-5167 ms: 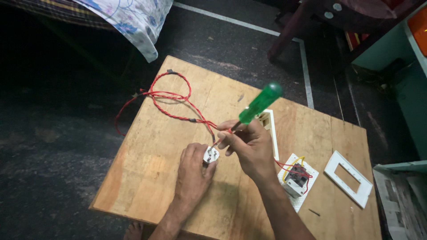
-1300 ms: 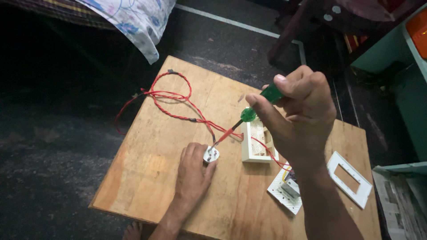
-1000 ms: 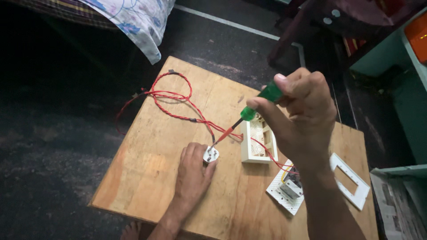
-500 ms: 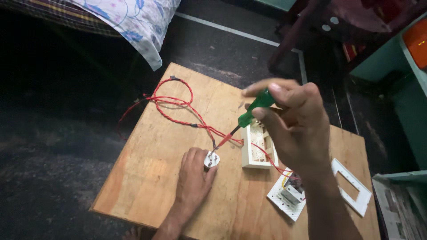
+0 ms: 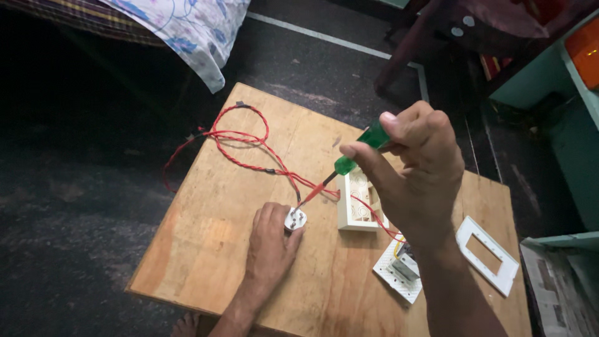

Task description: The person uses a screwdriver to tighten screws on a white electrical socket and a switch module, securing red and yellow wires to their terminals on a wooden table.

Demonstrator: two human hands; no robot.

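Board's left half (image 5: 212, 243) free; wire loops (image 5: 243, 146) behind.

It looked like a room in a home: a bed with a flowered sheet (image 5: 187, 31) stood at the top, a low wooden desk (image 5: 212, 249) sat on the dark floor (image 5: 68, 206), and teal shelves (image 5: 549, 81) stood at the right, near dark wooden furniture (image 5: 437, 37)

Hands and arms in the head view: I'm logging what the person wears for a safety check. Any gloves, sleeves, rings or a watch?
Both are bare. The left hand and right hand show no gloves, and no rings are visible. No watch or band shows at either wrist, and both forearms are uncovered to the frame's bottom edge, so no sleeve is in view.
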